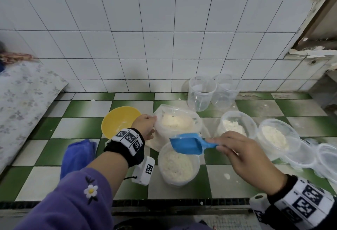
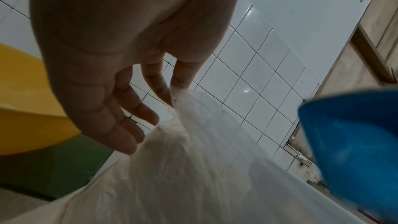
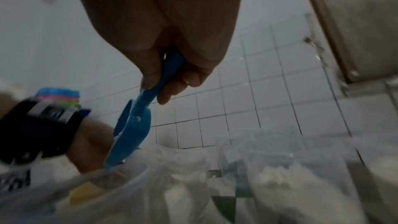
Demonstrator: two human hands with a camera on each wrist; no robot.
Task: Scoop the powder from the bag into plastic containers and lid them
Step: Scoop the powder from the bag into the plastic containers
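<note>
A clear plastic bag point(image 1: 177, 118) of white powder sits mid-counter. My left hand point(image 1: 145, 124) pinches its left rim point(image 2: 174, 94) between thumb and forefinger. My right hand point(image 1: 242, 149) grips the handle of a blue scoop point(image 1: 187, 145), seen also in the right wrist view as the blue scoop point(image 3: 131, 130). The scoop is tipped over a clear container point(image 1: 177, 164) nearly full of powder, just in front of the bag. Two more containers point(image 1: 235, 126) point(image 1: 275, 136) with some powder stand to the right.
Two empty clear containers point(image 1: 201, 93) stand by the tiled wall. A yellow bowl point(image 1: 118, 120) lies left of the bag, a blue cloth point(image 1: 78, 155) in front of it. Clear lids point(image 1: 326, 158) lie at the far right. The counter point(image 1: 78, 126) has green and white tiles.
</note>
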